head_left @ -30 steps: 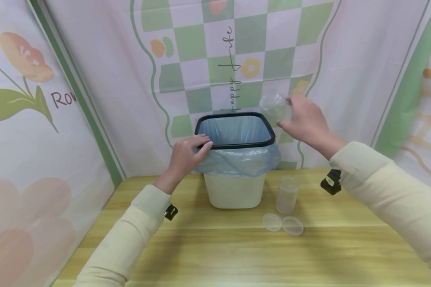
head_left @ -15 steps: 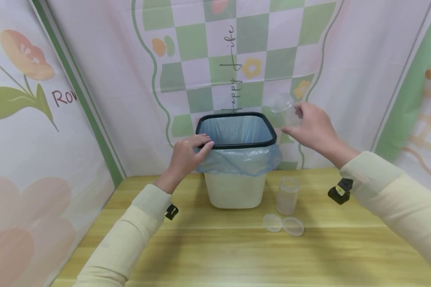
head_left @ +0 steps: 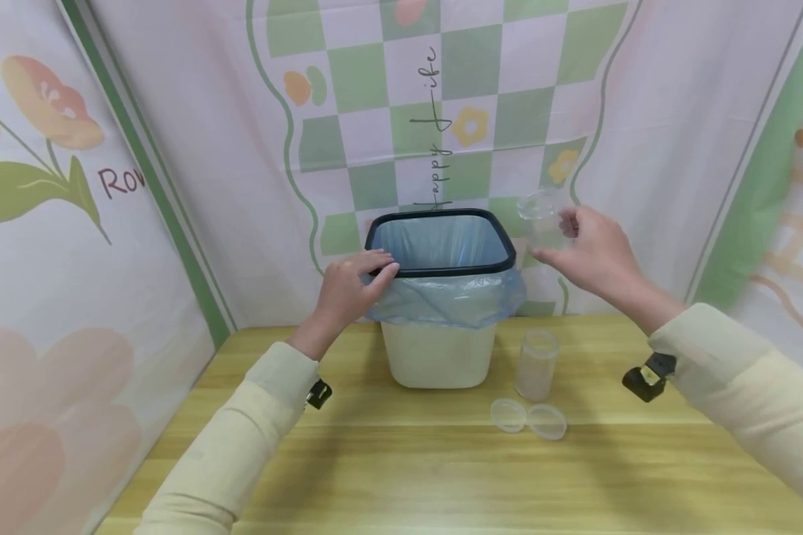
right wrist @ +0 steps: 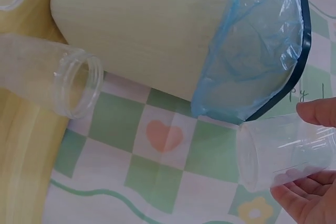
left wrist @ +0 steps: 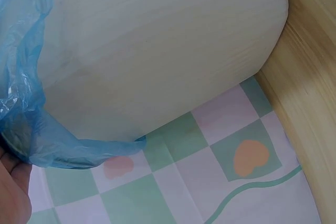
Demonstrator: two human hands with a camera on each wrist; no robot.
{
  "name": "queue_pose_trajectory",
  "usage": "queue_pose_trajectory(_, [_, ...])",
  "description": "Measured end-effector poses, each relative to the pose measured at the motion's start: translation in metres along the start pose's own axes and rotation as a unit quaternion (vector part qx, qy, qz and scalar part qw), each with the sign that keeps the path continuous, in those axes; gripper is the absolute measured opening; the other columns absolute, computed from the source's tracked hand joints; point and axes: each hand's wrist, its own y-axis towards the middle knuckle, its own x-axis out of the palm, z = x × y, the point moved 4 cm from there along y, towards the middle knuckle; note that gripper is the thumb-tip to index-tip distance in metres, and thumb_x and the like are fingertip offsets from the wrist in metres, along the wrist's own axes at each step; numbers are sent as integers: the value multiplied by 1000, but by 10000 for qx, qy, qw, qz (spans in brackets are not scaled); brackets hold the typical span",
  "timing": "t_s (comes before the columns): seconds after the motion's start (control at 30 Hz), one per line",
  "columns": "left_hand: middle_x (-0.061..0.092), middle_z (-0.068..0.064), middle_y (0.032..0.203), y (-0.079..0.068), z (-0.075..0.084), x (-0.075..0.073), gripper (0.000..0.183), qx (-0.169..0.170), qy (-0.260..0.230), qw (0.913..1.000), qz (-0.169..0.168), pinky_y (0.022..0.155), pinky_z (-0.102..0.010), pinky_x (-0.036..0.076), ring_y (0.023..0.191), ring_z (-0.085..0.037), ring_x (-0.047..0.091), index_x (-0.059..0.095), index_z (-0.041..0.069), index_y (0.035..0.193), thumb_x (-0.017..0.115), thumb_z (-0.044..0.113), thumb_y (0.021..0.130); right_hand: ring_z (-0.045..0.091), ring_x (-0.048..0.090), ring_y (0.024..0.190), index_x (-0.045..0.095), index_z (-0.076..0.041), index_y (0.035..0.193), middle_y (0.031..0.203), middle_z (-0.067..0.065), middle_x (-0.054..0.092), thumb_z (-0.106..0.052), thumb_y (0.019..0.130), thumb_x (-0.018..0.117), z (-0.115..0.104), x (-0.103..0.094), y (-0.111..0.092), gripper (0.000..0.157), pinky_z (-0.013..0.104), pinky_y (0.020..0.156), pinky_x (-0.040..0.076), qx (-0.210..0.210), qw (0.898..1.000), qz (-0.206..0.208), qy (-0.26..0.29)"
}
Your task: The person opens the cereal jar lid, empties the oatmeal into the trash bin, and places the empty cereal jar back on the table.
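My right hand holds a clear plastic jar between thumb and fingers, above the table and just right of the bin. In the right wrist view the jar looks see-through, its mouth facing away from the palm. My left hand grips the black rim of a cream trash bin at its front left corner. A blue bag lines the bin and folds over its outside. A second clear jar stands upright, without a lid, right of the bin.
Two round clear lids lie side by side on the wooden table, in front of the standing jar. Behind the bin hangs a checked fabric backdrop. A printed curtain borders the left side.
My right hand, with the jar, has moved right and slightly down, away from the bin's opening. The jar has turned more upright. My left hand stays on the rim.
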Motion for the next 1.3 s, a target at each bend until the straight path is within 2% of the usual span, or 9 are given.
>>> queue_pose_trajectory(0.37, [73, -10, 101, 0, 0, 0, 20, 33, 27, 10000, -18, 91, -39, 51, 103, -23, 67, 76, 3, 102, 67, 18, 91, 44, 47, 112, 44, 8, 131, 121, 28, 50, -35, 86, 74, 5, 9, -14, 69, 58, 92, 40, 81, 9996, -130, 255])
queue_pose_trajectory(0.63, [73, -10, 101, 0, 1, 1, 20, 82, 13, 10000, 25, 90, -40, 52, 102, -24, 67, 76, 3, 101, 67, 18, 91, 45, 47, 117, 41, 7, 134, 127, 29, 49, -41, 87, 71, 6, 14, -29, 74, 60, 97, 39, 300, 9977, -346, 501])
queue_pose_trajectory(0.83, [73, -9, 101, -1, 0, 1, 20, 30, 48, 10000, 4, 91, -39, 52, 103, -23, 67, 76, 4, 102, 67, 18, 91, 46, 48, 117, 40, 9, 134, 128, 29, 49, -42, 87, 71, 14, 17, -37, 75, 59, 97, 40, 317, 9967, -311, 677])
queue_pose_trajectory(1.1, [73, -9, 101, -1, -1, 1, 19, 53, 60, 10000, 29, 91, -38, 51, 102, -22, 67, 77, 4, 101, 68, 18, 91, 47, 52, 112, 45, 9, 127, 122, 28, 53, -42, 88, 70, 23, 23, -51, 68, 59, 92, 43, 255, 9965, -162, 780])
queue_pose_trajectory(1.3, [73, -9, 101, -1, -1, 1, 20, 25, 15, 10000, 5, 92, -37, 51, 103, -22, 67, 77, 4, 101, 68, 19, 91, 47, 53, 110, 46, 7, 123, 119, 25, 55, -40, 87, 72, 24, 30, -62, 64, 58, 92, 44, 323, 9944, -230, 981])
